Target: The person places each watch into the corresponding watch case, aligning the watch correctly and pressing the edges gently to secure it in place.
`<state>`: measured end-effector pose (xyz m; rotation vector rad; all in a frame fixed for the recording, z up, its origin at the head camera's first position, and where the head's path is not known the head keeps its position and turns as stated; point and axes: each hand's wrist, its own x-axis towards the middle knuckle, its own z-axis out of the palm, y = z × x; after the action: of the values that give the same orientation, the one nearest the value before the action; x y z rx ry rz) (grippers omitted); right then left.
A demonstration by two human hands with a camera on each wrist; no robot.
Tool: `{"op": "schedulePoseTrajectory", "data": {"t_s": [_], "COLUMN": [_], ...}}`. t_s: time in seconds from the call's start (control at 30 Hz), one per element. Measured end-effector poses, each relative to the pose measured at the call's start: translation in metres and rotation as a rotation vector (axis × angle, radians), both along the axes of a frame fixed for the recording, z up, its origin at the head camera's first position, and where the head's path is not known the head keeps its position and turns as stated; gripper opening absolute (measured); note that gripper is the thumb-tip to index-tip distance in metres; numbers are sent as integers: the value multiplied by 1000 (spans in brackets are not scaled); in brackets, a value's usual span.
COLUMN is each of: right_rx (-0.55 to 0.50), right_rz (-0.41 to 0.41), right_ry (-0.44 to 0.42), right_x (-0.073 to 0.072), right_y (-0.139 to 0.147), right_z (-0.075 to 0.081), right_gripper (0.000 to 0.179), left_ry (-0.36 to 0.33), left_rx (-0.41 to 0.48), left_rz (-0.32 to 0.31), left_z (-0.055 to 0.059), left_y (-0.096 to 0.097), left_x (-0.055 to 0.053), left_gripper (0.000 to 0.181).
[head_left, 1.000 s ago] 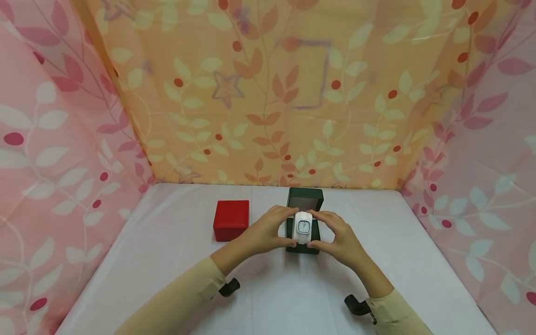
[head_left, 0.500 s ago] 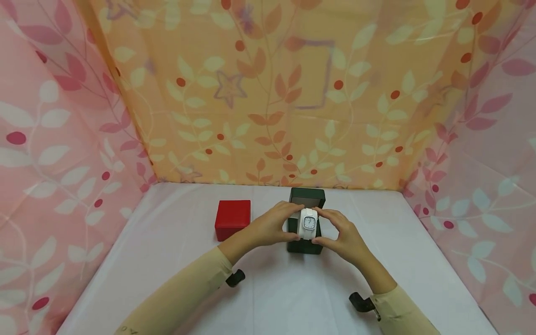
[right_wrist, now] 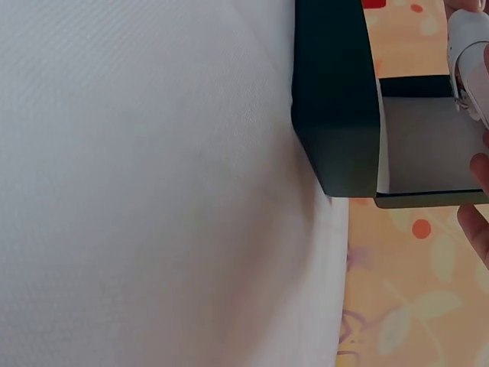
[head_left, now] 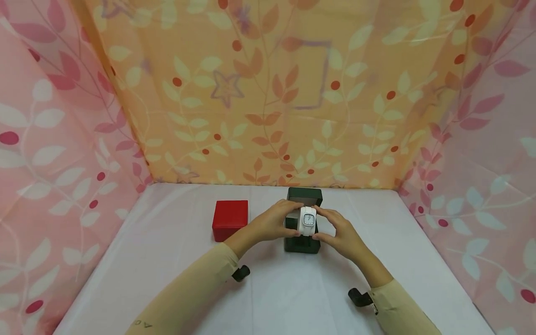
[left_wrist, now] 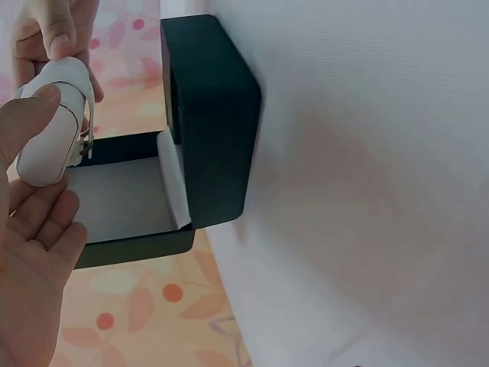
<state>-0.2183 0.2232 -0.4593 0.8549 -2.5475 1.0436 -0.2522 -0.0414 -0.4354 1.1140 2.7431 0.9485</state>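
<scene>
A white wristwatch [head_left: 309, 219], its square dial facing up, is held by both hands above the open dark green watch box [head_left: 302, 246]. My left hand [head_left: 272, 223] pinches its left side between thumb and fingers. On the opposite side my right hand [head_left: 346, 236] holds it the same way. In the left wrist view the strap wraps a smooth white cushion [left_wrist: 47, 149], gripped by the left hand [left_wrist: 34, 267], and a buckle shows at its side. The raised lid of the box [right_wrist: 435, 145] has a pale lining. The hands partly hide the box interior.
A closed red box [head_left: 230, 215] stands left of the green one, close behind the left forearm. Both rest on a white-covered table [head_left: 167, 260]. Patterned curtains [head_left: 268, 93] rise at the back and both sides. Each wrist carries a small black camera [head_left: 360, 297].
Both hands have moved the watch slightly up and to the right in the head view, relative to the green box. More of the box's front now shows. Both boxes stay in place.
</scene>
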Motion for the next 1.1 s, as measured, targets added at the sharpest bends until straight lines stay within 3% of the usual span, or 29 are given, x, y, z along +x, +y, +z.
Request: {"op": "schedulePoseTrajectory", "data": {"t_s": [0.57, 1.1], "right_rx": [27, 56], "right_rz": [-32, -29], "right_ry": [-67, -116], "right_x": [-15, -21], "right_y": [4, 4], "right_z": [-12, -19], "right_gripper": [80, 77], "left_ry": [-16, -32], "left_rx": [8, -7], "left_rz": [30, 87], "left_z": [-17, -30], "left_y": [8, 13], "left_x": [-13, -10], "left_gripper": [81, 80]}}
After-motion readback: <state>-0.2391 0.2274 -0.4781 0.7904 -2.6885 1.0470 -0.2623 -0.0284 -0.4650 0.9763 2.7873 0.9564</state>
